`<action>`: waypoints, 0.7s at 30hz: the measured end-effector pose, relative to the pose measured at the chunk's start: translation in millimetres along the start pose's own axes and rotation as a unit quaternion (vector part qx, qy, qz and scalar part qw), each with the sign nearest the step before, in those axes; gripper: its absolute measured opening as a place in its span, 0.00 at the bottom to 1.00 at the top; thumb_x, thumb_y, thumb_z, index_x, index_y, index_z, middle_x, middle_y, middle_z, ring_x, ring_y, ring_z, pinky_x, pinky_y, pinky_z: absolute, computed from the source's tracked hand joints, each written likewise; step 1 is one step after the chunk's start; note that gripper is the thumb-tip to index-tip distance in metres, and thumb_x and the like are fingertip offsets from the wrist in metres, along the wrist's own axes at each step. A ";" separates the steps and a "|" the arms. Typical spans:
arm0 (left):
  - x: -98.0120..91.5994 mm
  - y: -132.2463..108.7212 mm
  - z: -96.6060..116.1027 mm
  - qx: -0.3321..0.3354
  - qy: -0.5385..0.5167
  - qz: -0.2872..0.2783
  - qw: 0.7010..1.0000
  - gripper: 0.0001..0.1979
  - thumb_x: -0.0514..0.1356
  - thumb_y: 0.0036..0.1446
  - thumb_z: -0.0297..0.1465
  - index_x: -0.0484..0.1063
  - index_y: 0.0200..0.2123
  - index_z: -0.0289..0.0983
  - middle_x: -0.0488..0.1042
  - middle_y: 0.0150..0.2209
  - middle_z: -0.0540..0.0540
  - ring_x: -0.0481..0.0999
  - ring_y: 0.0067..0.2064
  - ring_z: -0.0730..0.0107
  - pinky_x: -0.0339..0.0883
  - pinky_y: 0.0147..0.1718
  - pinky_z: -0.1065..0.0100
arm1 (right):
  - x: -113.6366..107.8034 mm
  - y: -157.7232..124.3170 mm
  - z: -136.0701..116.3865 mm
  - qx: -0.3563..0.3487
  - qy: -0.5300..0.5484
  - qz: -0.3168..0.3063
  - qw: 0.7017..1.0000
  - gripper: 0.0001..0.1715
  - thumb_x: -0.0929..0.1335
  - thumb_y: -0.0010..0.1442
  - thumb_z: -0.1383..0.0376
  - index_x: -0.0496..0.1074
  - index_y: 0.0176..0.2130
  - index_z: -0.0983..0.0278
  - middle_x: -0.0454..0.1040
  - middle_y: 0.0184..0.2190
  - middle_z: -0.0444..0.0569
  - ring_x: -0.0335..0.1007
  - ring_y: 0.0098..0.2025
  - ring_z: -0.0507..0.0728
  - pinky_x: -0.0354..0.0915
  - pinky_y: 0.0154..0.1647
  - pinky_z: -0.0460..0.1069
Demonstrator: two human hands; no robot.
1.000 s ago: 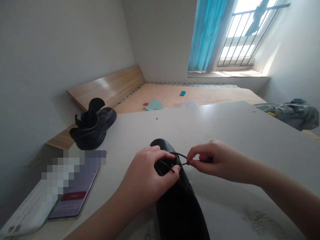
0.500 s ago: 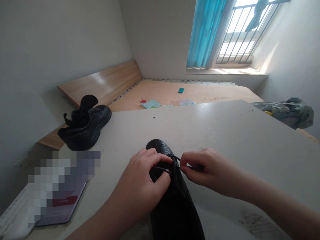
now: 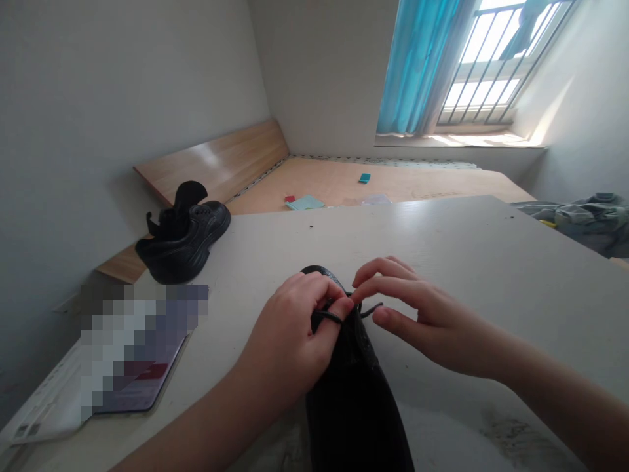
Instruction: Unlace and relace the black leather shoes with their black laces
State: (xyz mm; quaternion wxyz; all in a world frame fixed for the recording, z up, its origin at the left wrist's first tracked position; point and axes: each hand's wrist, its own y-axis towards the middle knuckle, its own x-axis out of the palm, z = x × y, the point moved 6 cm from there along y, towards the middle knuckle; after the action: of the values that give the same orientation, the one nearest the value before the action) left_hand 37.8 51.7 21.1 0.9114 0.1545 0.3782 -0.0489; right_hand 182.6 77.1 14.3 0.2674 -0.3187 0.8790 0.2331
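A black shoe [image 3: 361, 393] lies on the white table [image 3: 442, 249], its toe pointing away from me. Over the shoe's front, my left hand [image 3: 299, 328] pinches a black shoelace [image 3: 328, 316] between thumb and fingers, and a loop of it bends around the thumb. My right hand [image 3: 417, 305] is at the shoe's right side with thumb and fingers apart; its fingertips come close to my left thumb. A loose lace end [image 3: 372, 309] sticks out beside the right thumb, with no grip on it.
A second black shoe [image 3: 184, 242] stands at the table's far left corner. Nearer me on the left are a partly pixelated tablet-like device [image 3: 147, 387] and a white object [image 3: 49, 406]. Beyond the table lies a wooden surface [image 3: 334, 174] with small items; grey cloth [image 3: 594, 219] is at right.
My right hand has let go of the lace and spread its fingers. My left hand still pinches the lace. The whole view has shifted slightly.
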 end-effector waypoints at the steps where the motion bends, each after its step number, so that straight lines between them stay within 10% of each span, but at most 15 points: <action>1: -2.4 -0.6 2.3 0.002 -0.008 0.008 1.000 0.10 0.53 0.64 0.33 0.69 0.30 0.39 0.72 0.30 0.50 0.70 0.35 0.65 0.59 0.35 0.65 | 3.1 -0.7 -5.7 -0.014 0.017 0.005 1.000 0.10 0.65 0.68 0.59 0.73 0.43 0.60 0.69 0.47 0.48 0.62 0.53 0.55 0.59 0.56 0.50; 7: -16.4 -2.4 10.2 0.005 -0.029 -0.046 0.998 0.19 0.46 0.68 0.39 0.63 0.26 0.40 0.68 0.24 0.52 0.67 0.27 0.70 0.56 0.28 0.68 | 3.3 4.3 -18.9 0.045 0.277 0.057 0.958 0.20 0.62 0.69 0.57 0.68 0.28 0.61 0.69 0.28 0.45 0.67 0.33 0.53 0.67 0.38 0.49; 11: -31.0 -2.1 -14.6 -0.053 0.009 -0.109 0.993 0.24 0.43 0.68 0.45 0.57 0.23 0.39 0.61 0.21 0.53 0.62 0.25 0.71 0.52 0.26 0.67 | -32.2 6.3 -20.5 0.088 0.399 0.120 0.905 0.21 0.63 0.68 0.56 0.65 0.24 0.60 0.56 0.18 0.41 0.51 0.18 0.49 0.61 0.20 0.47; 16: -35.1 -7.5 -47.7 -0.112 0.029 -0.177 0.977 0.22 0.47 0.66 0.46 0.58 0.24 0.39 0.63 0.24 0.53 0.63 0.28 0.70 0.52 0.28 0.67 | -71.1 7.4 -31.6 0.067 0.200 0.216 0.953 0.15 0.64 0.66 0.60 0.68 0.28 0.58 0.61 0.20 0.43 0.54 0.21 0.50 0.54 0.20 0.46; 21: -32.0 -15.6 -54.5 -0.118 -0.127 -0.187 0.967 0.11 0.45 0.64 0.33 0.57 0.28 0.39 0.62 0.28 0.53 0.62 0.31 0.70 0.55 0.30 0.68 | -29.4 34.5 -38.9 0.082 0.061 0.076 0.992 0.14 0.63 0.63 0.61 0.70 0.28 0.61 0.65 0.24 0.44 0.59 0.26 0.51 0.58 0.26 0.48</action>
State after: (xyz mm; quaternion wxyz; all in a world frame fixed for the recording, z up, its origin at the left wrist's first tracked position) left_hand -24.9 53.4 3.5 0.9386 -0.0347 0.2842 -0.1927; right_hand 165.8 91.1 69.9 0.2197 -0.2417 0.9315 0.1601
